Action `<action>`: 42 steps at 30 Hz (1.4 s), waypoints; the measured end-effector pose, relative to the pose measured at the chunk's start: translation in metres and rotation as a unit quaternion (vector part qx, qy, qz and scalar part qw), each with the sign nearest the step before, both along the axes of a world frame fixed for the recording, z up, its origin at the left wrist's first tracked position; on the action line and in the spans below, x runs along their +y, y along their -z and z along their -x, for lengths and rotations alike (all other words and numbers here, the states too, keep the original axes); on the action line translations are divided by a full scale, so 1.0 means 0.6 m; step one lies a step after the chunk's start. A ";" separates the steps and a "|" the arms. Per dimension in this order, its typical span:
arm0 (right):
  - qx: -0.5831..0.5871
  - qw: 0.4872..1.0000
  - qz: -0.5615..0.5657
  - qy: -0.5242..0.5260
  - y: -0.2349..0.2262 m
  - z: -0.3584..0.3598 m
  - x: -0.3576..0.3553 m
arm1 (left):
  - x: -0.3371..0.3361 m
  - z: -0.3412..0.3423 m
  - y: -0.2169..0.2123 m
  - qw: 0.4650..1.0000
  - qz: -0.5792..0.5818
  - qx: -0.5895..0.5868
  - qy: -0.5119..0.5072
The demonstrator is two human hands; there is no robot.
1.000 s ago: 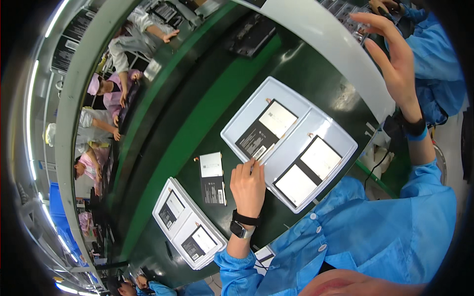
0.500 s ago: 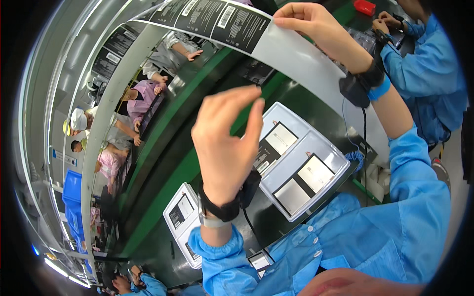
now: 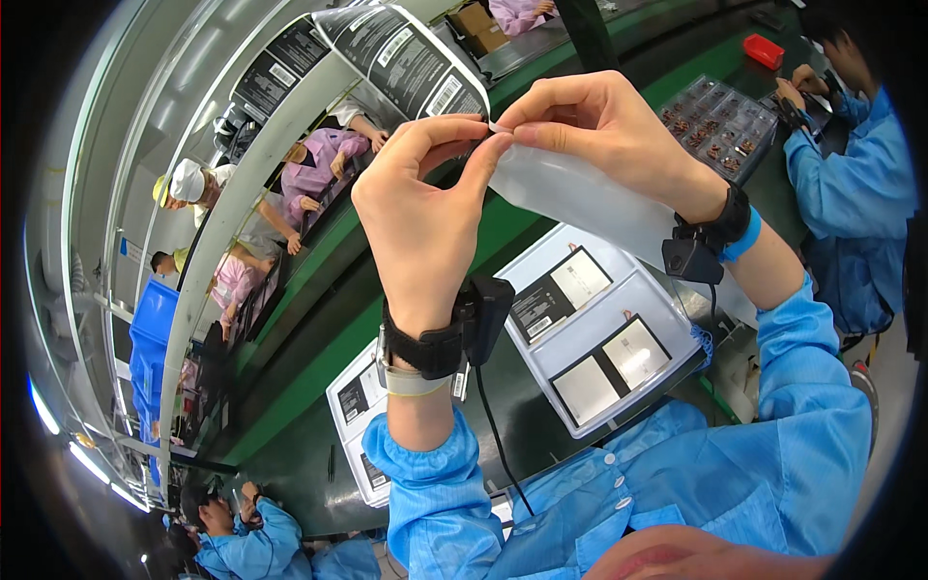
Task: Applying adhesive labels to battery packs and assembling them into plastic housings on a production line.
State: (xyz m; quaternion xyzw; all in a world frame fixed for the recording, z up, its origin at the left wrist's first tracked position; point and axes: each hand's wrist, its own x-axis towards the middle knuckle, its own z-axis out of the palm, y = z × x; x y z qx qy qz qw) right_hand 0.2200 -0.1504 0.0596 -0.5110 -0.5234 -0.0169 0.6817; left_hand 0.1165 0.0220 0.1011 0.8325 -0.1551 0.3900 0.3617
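Note:
My left hand [image 3: 420, 217] is raised in front of me, thumb and forefinger pinched at the edge of a label strip [image 3: 411, 72]. My right hand [image 3: 619, 140] meets it there, fingertips closed on the same strip, with a small whitish bit showing between the hands. Black printed labels curl up beyond my left fingers. Pale translucent backing [image 3: 570, 188] hangs below my right hand. Under the hands, a white two-section tray [image 3: 586, 432] holds flat silver-and-black packs [image 3: 642, 352] that look like batteries, with small orange tabs. The exact fingertip contact is partly hidden.
Another white tray [image 3: 340, 435] with similar packs lies left of my left forearm. A compartment box [image 3: 720, 126] of small copper-coloured parts and a red bin [image 3: 764, 51] stand far right, near a co-worker [image 3: 855, 184]. A pale curved frame [image 3: 224, 198] rises at left. Cables trail from my wrists.
My right hand has come down and inward with the label strip. My left hand has risen to meet it and closed on the strip's edge. The backing now hangs lower.

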 end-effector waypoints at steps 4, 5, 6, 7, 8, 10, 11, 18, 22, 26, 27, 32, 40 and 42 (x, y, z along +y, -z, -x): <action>0.002 1.000 0.015 0.024 0.000 0.009 0.006 | 0.022 0.009 0.001 0.997 0.067 0.033 0.022; 0.001 1.000 0.017 0.022 0.000 0.011 0.006 | 0.031 0.013 0.000 0.995 0.088 0.045 0.023; 0.008 0.999 0.023 0.044 0.002 0.010 0.004 | 0.048 0.010 0.004 0.993 0.110 0.034 0.036; 0.014 0.997 0.029 0.066 0.005 0.008 0.000 | 0.065 0.014 0.004 0.989 0.142 0.035 0.030; 0.013 0.997 0.031 0.067 0.006 0.004 -0.010 | 0.081 0.018 0.001 0.984 0.174 0.036 0.027; -0.013 0.989 0.039 0.143 0.016 -0.015 -0.031 | 0.132 0.025 0.005 0.986 0.162 0.027 -0.018; -0.024 0.985 0.041 0.168 0.023 -0.025 -0.037 | 0.158 0.035 0.009 0.987 0.154 0.001 -0.045; -0.164 0.895 -0.042 0.412 0.081 0.062 -0.093 | 0.161 0.096 0.083 0.976 -0.134 -0.118 -0.127; 0.151 0.973 0.148 0.092 0.171 0.161 -0.048 | 0.129 0.123 0.163 0.982 -0.156 -0.069 -0.079; 0.364 0.898 0.225 -0.103 0.268 0.164 -0.002 | 0.116 0.131 0.197 0.981 -0.188 -0.040 -0.026; 0.397 0.881 0.218 -0.137 0.283 0.167 0.006 | 0.117 0.133 0.201 0.981 -0.189 -0.032 -0.013; 0.453 0.850 0.211 -0.165 0.306 0.173 0.025 | 0.126 0.146 0.211 0.981 -0.193 -0.001 -0.004; 0.273 0.913 0.294 0.080 0.311 0.171 -0.017 | 0.134 0.157 0.257 0.969 -0.225 0.098 -0.008; 0.276 0.906 0.300 0.115 0.315 0.177 -0.038 | 0.129 0.154 0.283 0.956 -0.267 0.118 0.012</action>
